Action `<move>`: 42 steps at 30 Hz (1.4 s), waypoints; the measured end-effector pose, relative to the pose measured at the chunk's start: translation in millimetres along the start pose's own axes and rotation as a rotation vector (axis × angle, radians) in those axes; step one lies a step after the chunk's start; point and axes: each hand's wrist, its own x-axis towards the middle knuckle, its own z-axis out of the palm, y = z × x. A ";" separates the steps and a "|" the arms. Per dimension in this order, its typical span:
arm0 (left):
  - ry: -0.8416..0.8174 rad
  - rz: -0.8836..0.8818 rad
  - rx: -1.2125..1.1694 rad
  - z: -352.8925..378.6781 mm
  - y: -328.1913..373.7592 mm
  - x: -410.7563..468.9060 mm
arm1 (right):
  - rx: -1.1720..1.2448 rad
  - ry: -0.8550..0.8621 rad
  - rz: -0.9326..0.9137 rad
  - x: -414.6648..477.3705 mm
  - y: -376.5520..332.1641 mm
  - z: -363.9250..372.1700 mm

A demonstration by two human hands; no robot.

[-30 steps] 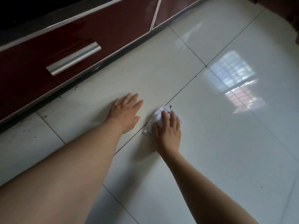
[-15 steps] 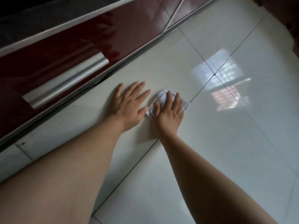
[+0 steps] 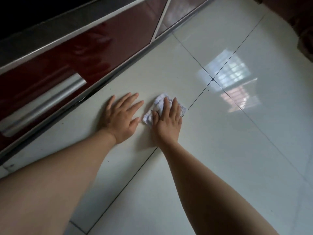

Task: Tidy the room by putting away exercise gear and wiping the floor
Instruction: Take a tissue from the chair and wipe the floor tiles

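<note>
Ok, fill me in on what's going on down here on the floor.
A person is wiping the tiled floor by hand. The right hand presses a crumpled white cloth flat against a pale tile, beside a grout line. The left hand lies flat on the tile next to it, fingers spread, holding nothing and apparently bracing. Both are close to a dark red cabinet with a silver handle. No exercise gear is in view.
</note>
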 end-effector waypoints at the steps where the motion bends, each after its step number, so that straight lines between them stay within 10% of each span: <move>1: 0.027 -0.003 -0.033 -0.3 1.7 2.8 | 0.007 0.005 0.010 5.5 -0.4 -1.5; 42: -0.077 -0.059 0.175 24.0 58.7 106.2 | 0.031 0.125 -0.090 129.2 81.6 -44.6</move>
